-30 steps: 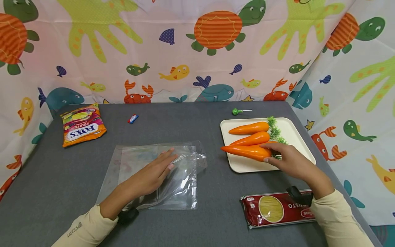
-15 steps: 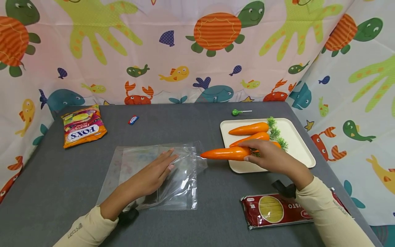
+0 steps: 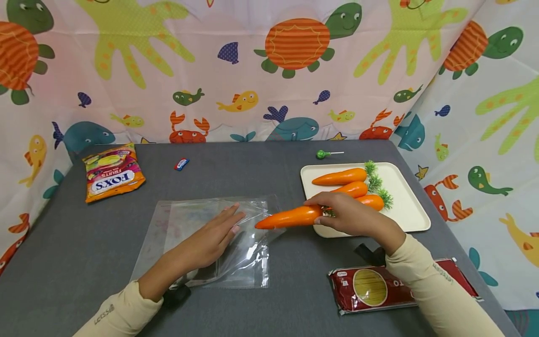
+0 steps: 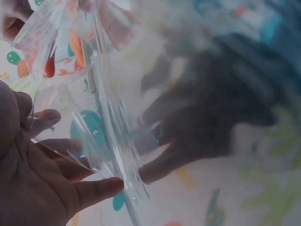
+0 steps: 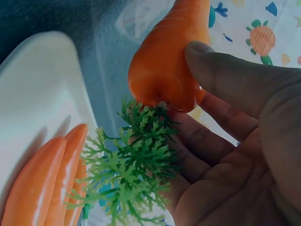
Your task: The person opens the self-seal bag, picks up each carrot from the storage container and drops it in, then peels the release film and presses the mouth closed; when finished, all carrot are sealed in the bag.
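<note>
Your right hand [image 3: 351, 217] grips an orange toy carrot [image 3: 288, 217] at its thick end, thumb on top and fingers curled underneath, with the pointed tip held just above the open edge of the clear plastic bag [image 3: 210, 241]. Your left hand [image 3: 208, 236] lies flat on that bag with straight fingers, pressing it to the grey tabletop [image 3: 294, 290]. The head view gives you the whole layout: three more carrots [image 3: 343, 176] lie on the cream tray [image 3: 414, 213] just behind your right hand, a green lollipop [image 3: 322, 153] sits beyond the tray, a red spaghetti packet [image 3: 379, 288] lies near your right forearm, and a candy bag [image 3: 112, 172] and a small blue-and-red sweet [image 3: 181, 163] lie well apart at the far left. Your right wrist view shows what the head view hides: the thumb [image 5: 225, 75] presses the carrot's blunt end [image 5: 169, 61], and the green plastic leaves [image 5: 136, 160] spread across your palm, with the tray carrots [image 5: 47, 183] lying side by side below. Your left wrist view looks through the bag's film [image 4: 108, 117]: the fingers [image 4: 94, 188] lie spread and straight against the plastic, and a creased fold stands up in front of them. What lies beyond the film there is too blurred to tell.
</note>
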Motion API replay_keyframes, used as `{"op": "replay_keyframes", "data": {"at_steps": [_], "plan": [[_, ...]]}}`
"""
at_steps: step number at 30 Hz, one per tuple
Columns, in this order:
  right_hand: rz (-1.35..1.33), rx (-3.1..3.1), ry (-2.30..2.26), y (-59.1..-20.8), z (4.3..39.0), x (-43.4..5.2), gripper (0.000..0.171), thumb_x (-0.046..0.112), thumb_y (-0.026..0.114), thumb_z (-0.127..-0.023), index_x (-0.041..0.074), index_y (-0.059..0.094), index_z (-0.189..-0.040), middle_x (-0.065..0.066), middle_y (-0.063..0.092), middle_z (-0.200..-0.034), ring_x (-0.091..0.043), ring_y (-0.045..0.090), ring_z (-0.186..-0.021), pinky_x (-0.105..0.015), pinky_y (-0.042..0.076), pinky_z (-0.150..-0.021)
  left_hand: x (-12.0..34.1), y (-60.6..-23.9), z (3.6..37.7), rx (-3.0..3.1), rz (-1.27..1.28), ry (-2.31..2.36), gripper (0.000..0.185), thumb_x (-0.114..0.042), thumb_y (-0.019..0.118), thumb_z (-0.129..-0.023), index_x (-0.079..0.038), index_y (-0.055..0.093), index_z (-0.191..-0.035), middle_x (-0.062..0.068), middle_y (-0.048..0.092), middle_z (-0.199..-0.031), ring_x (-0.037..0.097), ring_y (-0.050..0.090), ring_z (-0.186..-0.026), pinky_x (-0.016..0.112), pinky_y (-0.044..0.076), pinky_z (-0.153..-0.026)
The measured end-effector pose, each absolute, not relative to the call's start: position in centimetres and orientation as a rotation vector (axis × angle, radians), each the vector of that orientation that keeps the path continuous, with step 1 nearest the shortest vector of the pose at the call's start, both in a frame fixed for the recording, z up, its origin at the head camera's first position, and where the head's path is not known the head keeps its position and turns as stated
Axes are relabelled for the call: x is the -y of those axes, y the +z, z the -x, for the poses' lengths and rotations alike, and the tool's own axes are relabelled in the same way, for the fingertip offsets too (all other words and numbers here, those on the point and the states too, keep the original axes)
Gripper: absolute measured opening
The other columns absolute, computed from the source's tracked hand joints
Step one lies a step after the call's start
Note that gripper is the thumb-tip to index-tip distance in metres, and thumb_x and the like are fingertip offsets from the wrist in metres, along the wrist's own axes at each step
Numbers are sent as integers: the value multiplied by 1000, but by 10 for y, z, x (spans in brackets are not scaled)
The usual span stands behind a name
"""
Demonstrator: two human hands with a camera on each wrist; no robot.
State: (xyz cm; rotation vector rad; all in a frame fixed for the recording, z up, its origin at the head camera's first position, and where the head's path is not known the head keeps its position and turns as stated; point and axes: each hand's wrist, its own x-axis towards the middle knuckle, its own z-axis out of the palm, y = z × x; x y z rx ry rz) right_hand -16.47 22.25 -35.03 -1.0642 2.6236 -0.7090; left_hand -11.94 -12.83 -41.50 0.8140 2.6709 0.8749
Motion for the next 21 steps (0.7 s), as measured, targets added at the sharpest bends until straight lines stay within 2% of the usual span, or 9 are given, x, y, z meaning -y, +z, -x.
{"op": "replay_keyframes", "data": {"at_steps": [8, 21], "plan": [[1072, -2554, -693, -350, 165, -202, 39, 11, 74, -88, 7, 64, -126, -2, 64, -117, -18, 58, -101, -40, 50, -93, 128, -415, 119, -2673, -823, 879, 53, -40, 30, -108, -12, 34, -152, 12, 15, -160, 36, 15, -145, 58, 21, -112], [1246, -2481, -641, -363, 169, -175, 40, 13, 73, -89, 4, 64, -127, -8, 64, -121, -22, 59, -109, -41, 47, -97, 128, -413, 118, -2666, -819, 897, 51, -37, 33, -108, -13, 35, -152, 12, 15, -160, 36, 15, -145, 58, 22, -111]]}}
